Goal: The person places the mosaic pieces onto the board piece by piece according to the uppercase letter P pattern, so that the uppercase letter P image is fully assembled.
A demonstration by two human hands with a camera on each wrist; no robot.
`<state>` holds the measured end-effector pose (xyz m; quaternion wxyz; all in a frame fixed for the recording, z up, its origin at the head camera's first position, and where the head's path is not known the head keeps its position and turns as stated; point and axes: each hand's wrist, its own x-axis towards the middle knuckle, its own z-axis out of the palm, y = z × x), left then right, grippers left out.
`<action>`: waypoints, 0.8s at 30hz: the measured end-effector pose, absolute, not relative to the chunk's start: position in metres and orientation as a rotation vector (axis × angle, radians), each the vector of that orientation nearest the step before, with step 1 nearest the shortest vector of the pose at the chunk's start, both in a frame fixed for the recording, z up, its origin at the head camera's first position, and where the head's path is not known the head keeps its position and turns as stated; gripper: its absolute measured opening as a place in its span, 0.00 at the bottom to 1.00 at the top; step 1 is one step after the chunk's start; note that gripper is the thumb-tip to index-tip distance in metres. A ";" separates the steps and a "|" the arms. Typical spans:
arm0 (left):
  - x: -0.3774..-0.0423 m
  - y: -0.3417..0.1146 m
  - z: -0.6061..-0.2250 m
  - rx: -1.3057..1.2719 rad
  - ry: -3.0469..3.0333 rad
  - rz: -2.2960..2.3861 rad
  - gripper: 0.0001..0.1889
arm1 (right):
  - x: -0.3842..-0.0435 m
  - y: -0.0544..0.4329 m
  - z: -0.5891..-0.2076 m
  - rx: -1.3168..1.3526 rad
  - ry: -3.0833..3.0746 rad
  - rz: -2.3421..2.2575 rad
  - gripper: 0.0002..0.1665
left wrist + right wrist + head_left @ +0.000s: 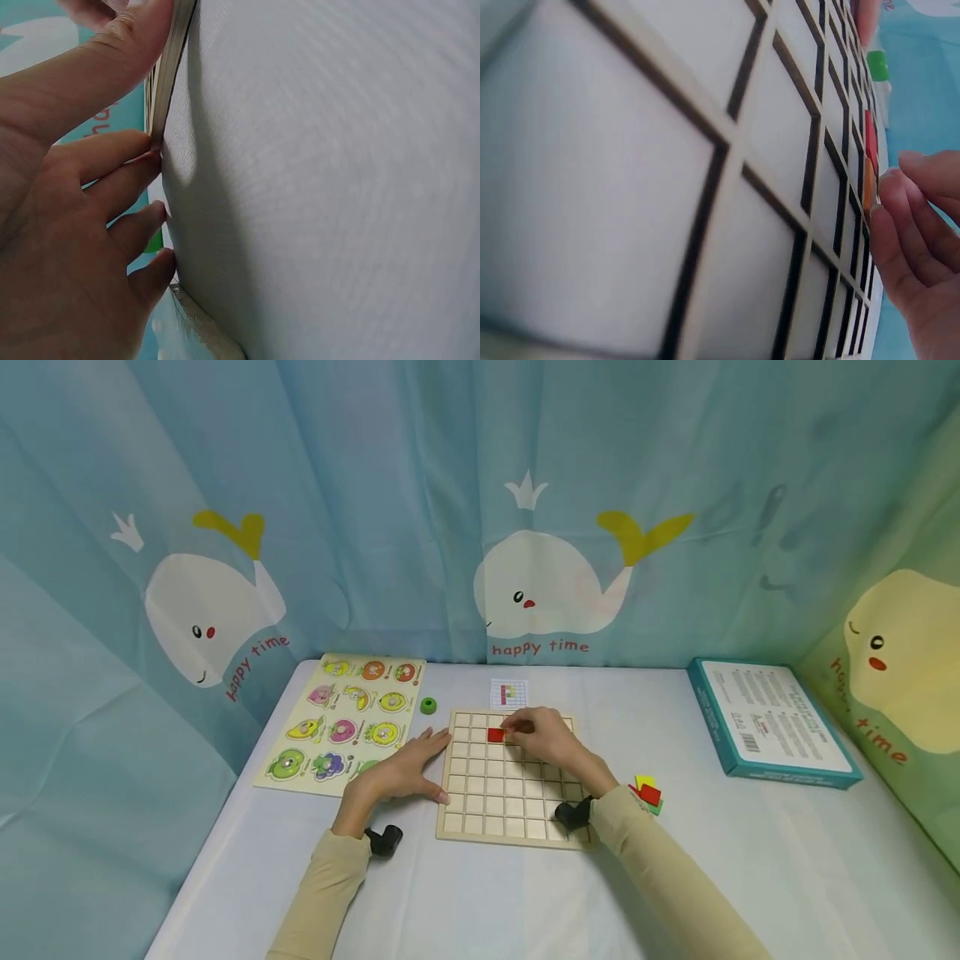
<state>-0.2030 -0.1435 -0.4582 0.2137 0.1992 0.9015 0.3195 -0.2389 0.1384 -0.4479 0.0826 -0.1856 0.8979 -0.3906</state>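
Note:
A wooden grid board (493, 821) lies on the white table. A red square tile (496, 735) sits in a cell near its far side and also shows in the right wrist view as a red tile (871, 135). Beside it, the fingertips of my right hand (550, 739) pinch an orange-looking tile (868, 184) low at the grid; the fingers partly hide it from above. My left hand (401, 770) rests at the board's left edge, fingers spread, with the thumb touching the frame. In the left wrist view the left hand (82, 202) lies along the board's side (166, 82).
A fruit puzzle board (300, 718) lies at the left, with a green round piece (428, 705) beside it. Behind the grid lies a pattern card (509, 693). Loose coloured tiles (649, 794) lie right of the board, and a teal box (776, 722) at the far right.

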 end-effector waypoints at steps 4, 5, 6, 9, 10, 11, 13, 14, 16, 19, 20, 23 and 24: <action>-0.202 -0.144 -0.458 0.553 2.507 0.890 0.56 | -0.230 0.147 -0.447 -0.556 2.702 -1.200 0.12; -0.202 -0.144 -0.458 0.556 2.507 0.891 0.56 | -0.227 0.149 -0.447 -0.553 2.705 -1.209 0.12; -0.202 -0.143 -0.458 0.558 2.507 0.893 0.56 | -0.225 0.152 -0.447 -0.552 2.712 -1.214 0.12; -0.202 -0.144 -0.459 0.565 2.512 0.888 0.56 | -0.217 0.158 -0.445 -0.530 2.717 -1.237 0.13; -0.202 -0.143 -0.459 0.567 2.511 0.886 0.56 | -0.214 0.161 -0.444 -0.526 2.720 -1.242 0.13; -0.202 -0.143 -0.458 0.568 2.510 0.884 0.56 | -0.211 0.163 -0.444 -0.519 2.725 -1.242 0.13; -0.201 -0.144 -0.458 0.566 2.510 0.880 0.56 | -0.205 0.169 -0.443 -0.510 2.740 -1.234 0.12; -0.201 -0.143 -0.458 0.569 2.509 0.882 0.56 | -0.202 0.172 -0.444 -0.503 2.749 -1.230 0.12; -0.201 -0.143 -0.457 0.571 2.505 0.882 0.56 | -0.197 0.178 -0.445 -0.488 2.774 -1.217 0.11; -0.201 -0.144 -0.457 0.579 2.505 0.883 0.55 | -0.188 0.186 -0.446 -0.478 2.813 -1.198 0.11; -0.201 -0.144 -0.457 0.585 2.505 0.885 0.55 | -0.185 0.189 -0.446 -0.485 2.823 -1.192 0.10; -0.202 -0.144 -0.457 0.592 2.502 0.882 0.55 | -0.177 0.197 -0.446 -0.510 2.851 -1.181 0.10; -0.203 -0.144 -0.457 0.595 2.500 0.887 0.55 | -0.174 0.200 -0.446 -0.514 2.857 -1.177 0.10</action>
